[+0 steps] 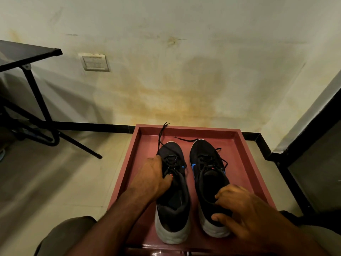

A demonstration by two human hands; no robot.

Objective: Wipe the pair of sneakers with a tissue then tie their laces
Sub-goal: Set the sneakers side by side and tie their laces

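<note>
At lower centre, 2 black sneakers sit side by side on the red bench (245, 163), the left hand (153, 177) gripping the left sneaker (173, 206) at its laces, the right hand (245, 213) clasping the right sneaker (206, 169) at its heel collar.

The fingertips of the left hand (150, 177) are being hidden inside the collar of the left sneaker (172, 193). The outer heel side of the right sneaker (209, 180) is being covered by the right hand (245, 209), and both forearms are being cut off by the bottom edge. The folding table (27, 54) is being cropped by the left edge.
</note>
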